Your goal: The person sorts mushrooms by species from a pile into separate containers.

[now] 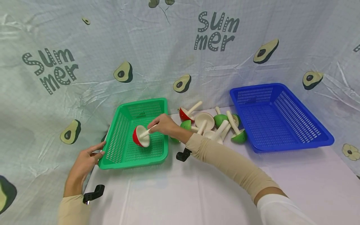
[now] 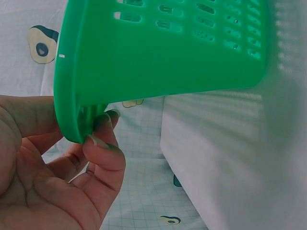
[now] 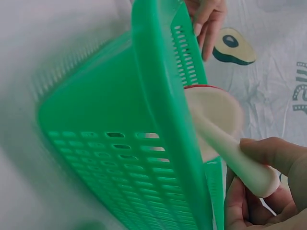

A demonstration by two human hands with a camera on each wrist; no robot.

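My right hand (image 1: pixel 164 124) pinches the cream stem of a toy mushroom (image 1: pixel 141 136) with a red cap. The mushroom hangs tilted over the inside of the green basket (image 1: pixel 165 150). In the right wrist view, the thumb and fingers hold the stem's end, and the hollow cream underside of the cap (image 3: pixel 220 108) shows past the basket rim. My left hand (image 1: pixel 86 158) grips the basket's rim near its left front corner. From the left wrist view, its fingertips (image 2: pixel 106 152) are curled under that rim.
Right of the green basket lies a pile of mushrooms, among them a red one (image 1: pixel 185 114), a cream one (image 1: pixel 204 119) and several green ones, one tilted (image 1: pixel 239 137). A blue basket (image 1: pixel 292 145) stands at the right. Printed cloth (image 1: pixel 157 47) hangs behind the white table (image 1: pixel 197 193).
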